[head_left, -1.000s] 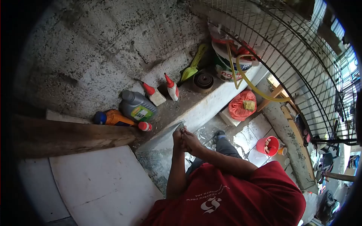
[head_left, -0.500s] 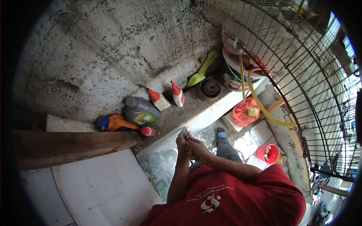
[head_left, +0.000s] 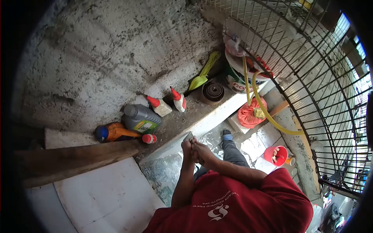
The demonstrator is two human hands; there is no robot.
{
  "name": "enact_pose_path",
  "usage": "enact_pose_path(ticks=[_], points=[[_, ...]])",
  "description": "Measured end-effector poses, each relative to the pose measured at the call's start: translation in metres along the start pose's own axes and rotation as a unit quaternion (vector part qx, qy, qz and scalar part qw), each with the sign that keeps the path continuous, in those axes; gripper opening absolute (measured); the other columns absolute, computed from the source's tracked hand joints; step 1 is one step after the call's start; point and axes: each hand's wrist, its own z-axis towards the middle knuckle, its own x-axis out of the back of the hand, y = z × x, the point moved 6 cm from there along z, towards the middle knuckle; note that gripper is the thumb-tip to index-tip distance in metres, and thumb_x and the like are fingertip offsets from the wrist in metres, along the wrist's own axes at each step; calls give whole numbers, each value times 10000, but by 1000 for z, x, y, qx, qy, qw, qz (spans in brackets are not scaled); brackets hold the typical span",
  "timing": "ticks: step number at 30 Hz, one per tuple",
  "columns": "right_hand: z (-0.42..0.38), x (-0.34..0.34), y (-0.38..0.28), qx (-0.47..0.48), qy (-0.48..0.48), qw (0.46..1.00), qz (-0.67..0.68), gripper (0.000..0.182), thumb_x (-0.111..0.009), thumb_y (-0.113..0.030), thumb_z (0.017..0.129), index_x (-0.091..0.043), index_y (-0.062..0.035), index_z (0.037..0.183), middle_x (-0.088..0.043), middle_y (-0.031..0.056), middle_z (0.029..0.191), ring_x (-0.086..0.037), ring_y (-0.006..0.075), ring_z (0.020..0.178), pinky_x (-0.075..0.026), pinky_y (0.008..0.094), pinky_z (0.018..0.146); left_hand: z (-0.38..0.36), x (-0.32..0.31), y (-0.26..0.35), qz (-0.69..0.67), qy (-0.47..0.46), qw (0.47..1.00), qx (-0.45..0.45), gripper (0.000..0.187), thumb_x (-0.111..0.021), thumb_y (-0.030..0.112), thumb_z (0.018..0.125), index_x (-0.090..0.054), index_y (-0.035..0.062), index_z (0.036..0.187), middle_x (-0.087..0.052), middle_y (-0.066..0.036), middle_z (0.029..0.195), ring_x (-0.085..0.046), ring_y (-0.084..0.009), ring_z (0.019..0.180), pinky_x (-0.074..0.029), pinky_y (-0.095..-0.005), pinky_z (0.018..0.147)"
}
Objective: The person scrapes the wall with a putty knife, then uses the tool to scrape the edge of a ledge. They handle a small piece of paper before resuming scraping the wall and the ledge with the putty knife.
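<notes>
Two hands clasp grey piece above dusty concrete ledge.

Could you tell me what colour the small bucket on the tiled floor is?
The small bucket is red, seen in the head view.

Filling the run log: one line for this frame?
hands: left hand and right hand together on small grey piece | near: ledge, grey jug | grip: unclear

You wear a red short-sleeved shirt with white lettering and logo, grey trousers, dark shoe.
</notes>
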Motion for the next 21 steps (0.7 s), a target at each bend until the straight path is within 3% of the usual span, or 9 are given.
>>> enact_pose_path(ticks=[1, 3, 6, 10, 13, 14, 17, 18, 21], points=[[-15, -9, -2, -10, -8, 1000, 8, 195, -419, -143, 834, -470, -137, 1022, -420, 23, 575, -400, 104, 375, -337, 228, 311, 17, 10, -25, -173, -49, 976, 126, 208, -470, 116, 792, -442, 65, 592, -450, -6, 538, -430, -104, 458, -350, -240, 423], [-15, -17, -5, -2, -10, 1000, -17, 171, -419, -143, 834, -452, -174, 999, -397, 14, 575, -383, 97, 381, -337, 222, 316, 17, 11, -21, -171, -71, 973, 140, 203, -478, 103, 788, -441, 62, 593, -446, -10, 529, -431, -106, 449, -354, -235, 416], [54, 17, 25, -6, -15, 998, 57, 115, -426, -139, 832, -431, -193, 933, -381, 2, 574, -372, 92, 386, -332, 218, 318, 35, 22, -30, 65, 14, 996, 57, 179, -480, 100, 783, -455, 37, 617, -424, -11, 516, -419, -117, 433, -361, -237, 414], [5, 2, 8, -11, -33, 999, 37, 67, -416, -125, 826, -422, -167, 877, -396, 0, 576, -388, 103, 391, -344, 245, 322, 8, 7, -17, -69, 18, 992, 103, 151, -508, 103, 764, -493, 31, 631, -447, -4, 529, -434, -112, 443, -353, -248, 412], [79, 30, 35, -13, -10, 995, 98, 93, -433, -63, 792, -433, -139, 845, -387, -4, 542, -388, 102, 399, -288, 232, 322, 63, 43, -54, 89, -46, 992, 71, 161, -509, 105, 760, -488, 25, 622, -456, -13, 536, -438, -110, 449, -348, -245, 408], [79, 29, 34, -49, -39, 989, 131, 77, -436, -70, 796, -437, -129, 846, -383, -1, 526, -382, 103, 384, -286, 232, 318, 72, 48, -62, 189, -76, 977, 57, 272, -478, 204, 820, -457, 97, 571, -449, 14, 545, -413, -65, 453, -319, -219, 397], [53, 31, 29, -4, -39, 997, 63, 95, -399, -100, 811, -445, -93, 894, -435, 39, 608, -409, 126, 391, -337, 257, 313, 33, 19, -40, -16, -9, 999, 39, 265, -476, 203, 821, -450, 97, 579, -454, 12, 558, -421, -73, 462, -337, -230, 409], [28, 19, 18, -18, -71, 995, 60, 74, -385, -76, 797, -425, -125, 835, -430, 28, 605, -399, 117, 384, -329, 243, 311, 33, 21, -41, -22, 31, 996, 77, 255, -482, 187, 811, -435, 110, 573, -452, 13, 565, -419, -76, 469, -342, -237, 418], [52, 24, 24, -32, -52, 996, 69, 98, -378, -57, 781, -392, -152, 801, -423, 20, 597, -392, 105, 382, -310, 225, 303, 38, 23, -35, 54, 5, 998, 13, 253, -487, 180, 802, -427, 112, 566, -447, 20, 559, -412, -73, 470, -328, -235, 414]])
